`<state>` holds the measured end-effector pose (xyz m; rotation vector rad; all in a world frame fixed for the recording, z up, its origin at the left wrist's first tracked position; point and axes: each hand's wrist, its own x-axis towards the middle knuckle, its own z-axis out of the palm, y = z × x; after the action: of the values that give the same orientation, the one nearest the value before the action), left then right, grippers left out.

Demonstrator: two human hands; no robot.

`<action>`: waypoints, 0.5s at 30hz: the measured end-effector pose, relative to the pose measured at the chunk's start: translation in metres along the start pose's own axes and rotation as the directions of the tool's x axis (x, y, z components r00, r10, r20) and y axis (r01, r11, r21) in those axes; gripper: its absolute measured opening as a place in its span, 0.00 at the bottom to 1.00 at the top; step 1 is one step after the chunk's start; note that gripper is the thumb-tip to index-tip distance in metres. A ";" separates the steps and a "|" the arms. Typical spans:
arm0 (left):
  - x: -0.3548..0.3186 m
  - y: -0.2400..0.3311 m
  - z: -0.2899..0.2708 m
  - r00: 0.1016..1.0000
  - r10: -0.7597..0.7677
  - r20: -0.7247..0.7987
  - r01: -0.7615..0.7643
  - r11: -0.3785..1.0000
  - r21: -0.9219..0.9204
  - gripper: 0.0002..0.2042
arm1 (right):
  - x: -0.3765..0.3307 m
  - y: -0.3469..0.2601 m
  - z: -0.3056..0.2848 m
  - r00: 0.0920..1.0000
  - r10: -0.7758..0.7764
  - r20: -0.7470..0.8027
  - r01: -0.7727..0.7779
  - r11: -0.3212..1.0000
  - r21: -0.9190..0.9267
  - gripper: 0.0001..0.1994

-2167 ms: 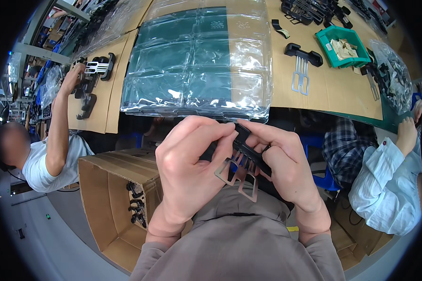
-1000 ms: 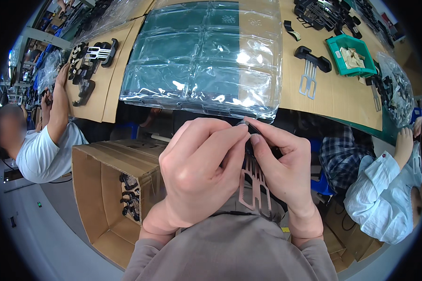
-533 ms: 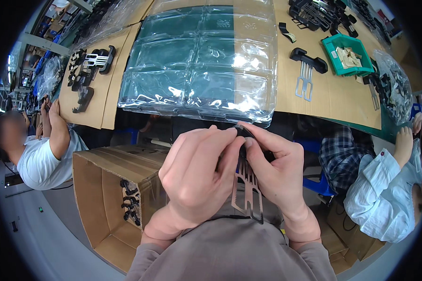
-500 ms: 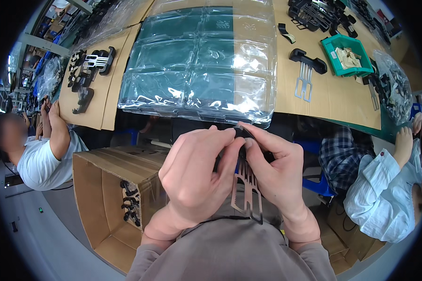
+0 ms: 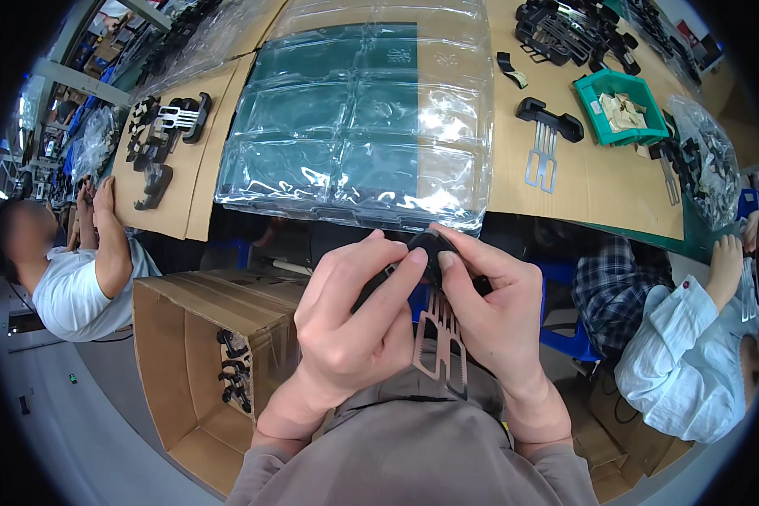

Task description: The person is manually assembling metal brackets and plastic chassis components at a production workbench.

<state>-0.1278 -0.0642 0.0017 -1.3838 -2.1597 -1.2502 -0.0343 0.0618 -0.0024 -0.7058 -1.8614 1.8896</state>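
held piece (image 5: 431,244): smooth black body, rounded, with a flat slotted metal end of thin prongs and two open loops, loop edges toothed. it sits just off the near edge of the clear plastic tray (image 5: 299,126), person's side, up in the air, loops pointing away from tray toward the person's lap. left hand (image 5: 346,316) pinches the black body between thumb and fingers; right hand (image 5: 502,312) grips its other side, thumb pressed on the black. hands nearly touching, tight room between them.

tray: glossy, thin, ribbed into shallow rectangles, rim lumpy, front lip running out over the edge of the bench (image 5: 603,202). right of tray: matte brown cardboard surface, then a similar spare piece (image 5: 551,121) lying flat, looped end toward the near edge. farther right, green plastic bin (image 5: 639,137) with straight walls, crumpled paper scraps (image 5: 621,112) inside. below-left of tray: corrugated cardboard box (image 5: 164,337), open side showing small black parts (image 5: 234,371). gap between box and right hand taken up by left forearm.
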 end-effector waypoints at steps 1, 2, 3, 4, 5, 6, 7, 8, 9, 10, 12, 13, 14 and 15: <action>0.000 0.000 0.000 1.000 0.000 0.000 0.000 1.000 0.001 0.19 | 0.000 0.000 0.000 1.000 0.000 0.000 0.000 1.000 0.001 0.17; 0.000 -0.001 0.000 1.000 0.008 0.009 -0.008 1.000 0.004 0.20 | 0.000 0.001 0.000 1.000 -0.011 -0.008 0.011 1.000 0.000 0.17; 0.000 -0.002 0.000 1.000 0.015 0.018 -0.015 1.000 0.007 0.20 | -0.001 0.002 0.001 1.000 -0.021 -0.016 0.021 1.000 -0.001 0.17; -0.001 -0.003 0.001 0.999 0.023 0.027 -0.023 1.000 0.010 0.21 | -0.001 0.003 0.001 0.999 -0.031 -0.025 0.031 1.000 -0.002 0.17; -0.001 -0.003 0.001 0.999 0.031 0.037 -0.032 0.999 0.012 0.22 | -0.001 0.003 0.001 0.999 -0.042 -0.035 0.042 0.999 -0.003 0.17; -0.002 -0.004 0.002 0.999 0.033 0.037 -0.033 0.999 0.013 0.22 | -0.001 0.003 0.000 0.998 -0.042 -0.036 0.042 0.999 -0.002 0.17; -0.003 -0.005 0.003 0.999 0.031 0.039 -0.031 0.999 0.006 0.22 | -0.002 0.004 -0.001 0.999 -0.035 -0.032 0.035 0.999 -0.011 0.17; -0.003 -0.005 0.004 0.999 0.029 0.040 -0.029 1.000 -0.001 0.22 | -0.002 0.004 -0.002 0.999 -0.027 -0.029 0.027 0.999 -0.021 0.17; -0.004 -0.006 0.004 0.999 0.027 0.042 -0.027 1.000 -0.008 0.22 | -0.002 0.004 -0.002 0.999 -0.020 -0.025 0.019 0.999 -0.030 0.17; -0.004 -0.006 0.004 0.999 0.025 0.043 -0.024 1.000 -0.015 0.22 | -0.002 0.005 -0.003 1.000 -0.012 -0.022 0.011 0.999 -0.040 0.17; -0.004 -0.005 0.004 0.998 0.023 0.058 -0.022 0.999 -0.025 0.22 | -0.004 0.004 -0.004 0.999 -0.026 -0.029 0.024 0.997 -0.072 0.17; -0.003 -0.005 0.003 0.997 0.020 0.071 -0.018 0.999 -0.035 0.22 | -0.005 0.003 -0.004 0.999 -0.040 -0.034 0.036 0.994 -0.105 0.17; -0.003 -0.005 0.002 0.996 0.017 0.084 -0.013 0.999 -0.045 0.22 | -0.006 0.002 -0.004 0.998 -0.054 -0.038 0.048 0.989 -0.138 0.17; -0.003 -0.005 0.001 0.995 0.014 0.097 -0.008 0.998 -0.055 0.22 | -0.006 0.002 -0.004 0.997 -0.068 -0.042 0.060 0.983 -0.171 0.17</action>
<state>-0.1305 -0.0660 -0.0036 -1.5065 -2.1934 -1.2717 -0.0267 0.0613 -0.0042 -0.7285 -2.0071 1.6747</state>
